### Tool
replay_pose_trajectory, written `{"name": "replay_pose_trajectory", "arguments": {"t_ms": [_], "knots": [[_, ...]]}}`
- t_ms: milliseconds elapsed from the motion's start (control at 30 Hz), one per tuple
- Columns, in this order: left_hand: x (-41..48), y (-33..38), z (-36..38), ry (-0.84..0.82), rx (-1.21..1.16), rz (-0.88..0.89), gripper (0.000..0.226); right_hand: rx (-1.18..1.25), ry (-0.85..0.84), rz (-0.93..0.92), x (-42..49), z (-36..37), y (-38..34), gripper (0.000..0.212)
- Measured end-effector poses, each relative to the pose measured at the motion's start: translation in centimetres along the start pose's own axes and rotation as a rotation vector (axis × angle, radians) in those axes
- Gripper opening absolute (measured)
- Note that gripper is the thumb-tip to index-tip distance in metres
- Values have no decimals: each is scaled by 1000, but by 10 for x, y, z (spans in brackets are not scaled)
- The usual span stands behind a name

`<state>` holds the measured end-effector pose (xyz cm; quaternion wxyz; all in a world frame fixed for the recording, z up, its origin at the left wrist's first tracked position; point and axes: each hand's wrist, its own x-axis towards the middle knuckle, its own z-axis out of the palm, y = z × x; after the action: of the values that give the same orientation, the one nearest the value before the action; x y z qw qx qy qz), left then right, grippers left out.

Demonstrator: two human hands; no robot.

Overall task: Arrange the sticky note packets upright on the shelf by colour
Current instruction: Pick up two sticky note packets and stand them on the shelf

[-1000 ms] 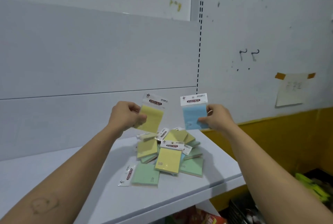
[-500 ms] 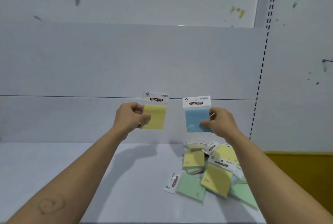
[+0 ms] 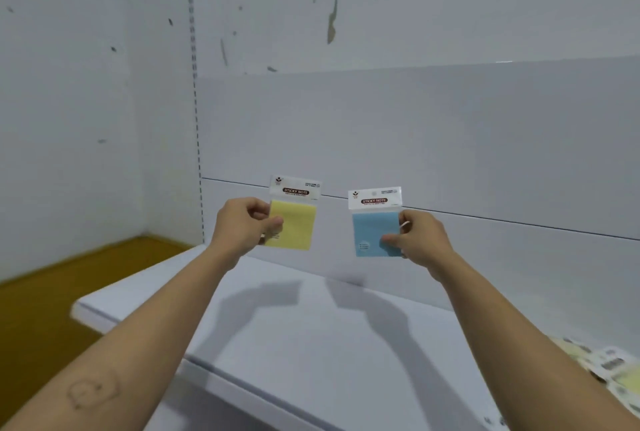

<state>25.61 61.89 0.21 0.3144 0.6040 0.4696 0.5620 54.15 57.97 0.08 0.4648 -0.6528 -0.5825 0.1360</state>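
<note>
wall [image 3: 415,14] (white, scuffed) | slotted rail [image 3: 196,118] | ochre band lower left [image 3: 69,274]

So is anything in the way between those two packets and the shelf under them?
Nothing visible. The left hand holds the yellow packet and the right hand the blue packet in the air, and the shelf below them is bare. The loose pile lies off to the right.

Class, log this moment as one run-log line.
left hand: holds yellow packet | right hand: holds blue packet | shelf: neither placed yet
</note>
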Motion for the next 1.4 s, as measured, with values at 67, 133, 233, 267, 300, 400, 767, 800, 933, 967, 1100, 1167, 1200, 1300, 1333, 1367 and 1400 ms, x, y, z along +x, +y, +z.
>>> {"name": "replay_pose_trajectory", "arguments": {"t_ms": [67, 133, 233, 267, 300, 400, 767, 800, 933, 967, 1100, 1167, 1200, 1300, 1333, 1367, 1400], "knots": [[9, -8, -38, 49, 20, -20, 16, 21, -31, -26, 8, 32, -23, 19], [18, -16, -77, 88, 35, -39, 16, 41, -64, -52, 15, 66, -48, 19], [29, -30, -133, 152, 60, -40, 17, 58, -109, -91, 20, 117, -85, 20], [32, -35, -150, 172, 71, -42, 17, 59, -121, -102, 21, 134, -96, 20], [34, -40, -165, 188, 82, -42, 16, 63, -131, -113, 21, 151, -107, 20], [40, -57, -210, 224, 98, -51, 17, 65, -160, -138, 20, 198, -134, 20], [68, -137, -291, 264, 39, -167, 20, 68, -261, -115, 33, 316, -179, 20], [73, -142, -294, 265, 40, -170, 19, 76, -265, -113, 38, 324, -179, 20], [102, -161, -303, 282, 66, -172, 17, 94, -273, -115, 64, 357, -179, 20], [110, -166, -304, 289, 78, -172, 17, 101, -272, -117, 73, 365, -178, 20], [147, -183, -298, 286, 134, -182, 17, 180, -283, -98, 108, 386, -173, 19], [167, -188, -290, 269, 164, -176, 16, 208, -282, -70, 126, 391, -165, 18], [176, -191, -284, 264, 173, -171, 16, 214, -275, -59, 135, 393, -161, 17], [203, -199, -264, 235, 180, -158, 15, 206, -243, -49, 161, 397, -147, 18], [212, -203, -256, 223, 178, -154, 15, 199, -237, -45, 168, 398, -142, 18], [220, -207, -249, 209, 172, -151, 15, 193, -231, -39, 172, 399, -138, 19], [229, -213, -241, 191, 164, -149, 15, 185, -224, -30, 177, 399, -133, 18]]}}
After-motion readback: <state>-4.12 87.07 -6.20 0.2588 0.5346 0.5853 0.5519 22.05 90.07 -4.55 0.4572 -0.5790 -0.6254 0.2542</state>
